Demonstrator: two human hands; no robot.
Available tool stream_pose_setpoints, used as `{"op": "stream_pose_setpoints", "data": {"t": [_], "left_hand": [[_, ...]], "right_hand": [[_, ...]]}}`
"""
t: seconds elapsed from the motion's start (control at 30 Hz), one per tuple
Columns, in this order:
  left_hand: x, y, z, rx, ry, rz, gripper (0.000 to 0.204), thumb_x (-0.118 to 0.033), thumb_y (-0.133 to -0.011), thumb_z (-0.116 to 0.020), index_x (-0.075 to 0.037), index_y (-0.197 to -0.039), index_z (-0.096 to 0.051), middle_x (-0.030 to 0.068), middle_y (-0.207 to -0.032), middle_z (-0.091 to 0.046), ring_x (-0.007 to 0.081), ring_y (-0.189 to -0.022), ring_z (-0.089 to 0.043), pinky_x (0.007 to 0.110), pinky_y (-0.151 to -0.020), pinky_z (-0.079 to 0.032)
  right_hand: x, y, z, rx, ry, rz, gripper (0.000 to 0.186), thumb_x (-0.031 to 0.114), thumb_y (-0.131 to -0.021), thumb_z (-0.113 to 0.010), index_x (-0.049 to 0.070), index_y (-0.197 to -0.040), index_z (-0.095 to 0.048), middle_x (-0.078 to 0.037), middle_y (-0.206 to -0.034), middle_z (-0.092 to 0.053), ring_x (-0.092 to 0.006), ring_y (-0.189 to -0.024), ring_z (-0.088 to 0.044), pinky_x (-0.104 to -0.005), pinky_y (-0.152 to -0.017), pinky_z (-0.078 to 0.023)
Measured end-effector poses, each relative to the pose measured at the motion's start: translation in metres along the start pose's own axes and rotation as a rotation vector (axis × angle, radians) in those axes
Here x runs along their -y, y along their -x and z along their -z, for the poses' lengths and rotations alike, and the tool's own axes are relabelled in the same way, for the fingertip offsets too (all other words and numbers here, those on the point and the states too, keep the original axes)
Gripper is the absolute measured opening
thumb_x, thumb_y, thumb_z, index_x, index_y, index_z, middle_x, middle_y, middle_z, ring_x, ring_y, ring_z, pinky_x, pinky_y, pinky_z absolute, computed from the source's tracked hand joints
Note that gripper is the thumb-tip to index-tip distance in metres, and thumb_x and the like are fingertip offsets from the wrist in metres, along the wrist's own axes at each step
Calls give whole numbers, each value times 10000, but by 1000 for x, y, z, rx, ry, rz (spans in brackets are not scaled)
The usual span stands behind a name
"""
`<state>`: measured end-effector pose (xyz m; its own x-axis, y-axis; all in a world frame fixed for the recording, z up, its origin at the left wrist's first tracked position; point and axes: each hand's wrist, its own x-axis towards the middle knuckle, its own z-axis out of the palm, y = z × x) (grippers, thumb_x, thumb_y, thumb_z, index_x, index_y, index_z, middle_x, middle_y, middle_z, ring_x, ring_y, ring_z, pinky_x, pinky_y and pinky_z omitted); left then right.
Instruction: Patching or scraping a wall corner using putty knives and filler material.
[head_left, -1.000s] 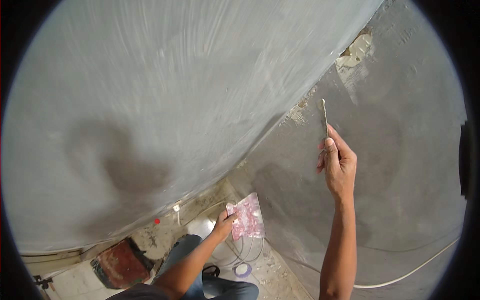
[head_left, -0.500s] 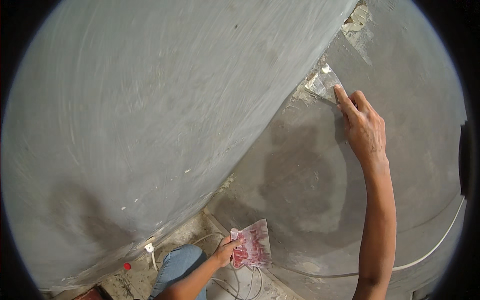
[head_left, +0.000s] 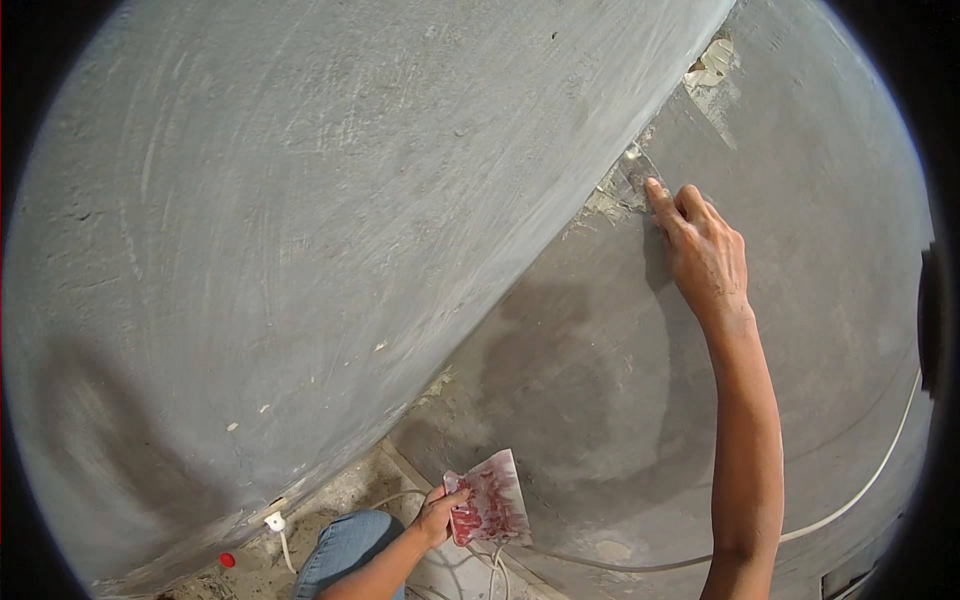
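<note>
While the fingers (head_left: 672,205) of the right hand (head_left: 705,250) close on one putty knife (head_left: 632,172), its blade lies flat against the wall corner, on a patch of pale filler (head_left: 606,200). One left hand (head_left: 438,515) hangs low, fingers clamped on the edge of one flat trowel blade (head_left: 488,498) smeared red. Two grey plastered walls (head_left: 300,250) meet at that corner; a second broken patch (head_left: 710,65) shows higher up the joint. One white cable (head_left: 860,495) runs along the right wall. One knee in blue denim (head_left: 345,540) shows at the lower edge. One small red cap (head_left: 227,560) lies on the floor by the wall foot. No container is visible.
</note>
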<state>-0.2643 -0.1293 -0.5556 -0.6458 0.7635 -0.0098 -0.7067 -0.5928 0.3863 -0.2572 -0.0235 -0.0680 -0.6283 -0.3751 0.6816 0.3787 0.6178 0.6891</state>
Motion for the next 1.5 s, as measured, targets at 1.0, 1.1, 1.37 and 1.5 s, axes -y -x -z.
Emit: {"op": "stream_pose_setpoints", "data": {"t": [1.0,1.1,1.37,1.5], "left_hand": [[-2,-15,29,6,-48,172,135,-132,-898,-638,-75,-1020,-631,34,-945,-672,169,-852,-662,338,-773,-549],[-5,-14,28,76,-38,199,179,-149,-887,-655,-73,-1044,-616,43,-966,-670,177,-879,-662,347,-793,-546],[-12,-9,26,84,-56,206,243,-179,-872,-674,-68,-1072,-592,58,-997,-667,193,-892,-663,370,-790,-550],[-12,-10,22,76,-66,226,253,-196,-867,-686,-72,-1066,-592,52,-987,-665,189,-887,-661,366,-784,-549]], "right_hand": [[18,-15,15,171,67,-34,456,25,-904,-464,194,-1313,-574,-76,-1015,-618,-216,-890,-668,-336,-755,-574],[22,-13,13,214,57,-85,471,9,-900,-450,189,-1319,-569,-91,-1049,-624,-225,-917,-671,-329,-791,-580],[25,-4,34,253,54,-106,463,12,-897,-442,171,-1311,-576,-92,-1055,-627,-225,-929,-669,-332,-792,-580],[27,-7,22,107,25,-77,425,17,-909,-483,208,-1263,-620,-66,-953,-624,-236,-835,-665,-374,-762,-551]]}}
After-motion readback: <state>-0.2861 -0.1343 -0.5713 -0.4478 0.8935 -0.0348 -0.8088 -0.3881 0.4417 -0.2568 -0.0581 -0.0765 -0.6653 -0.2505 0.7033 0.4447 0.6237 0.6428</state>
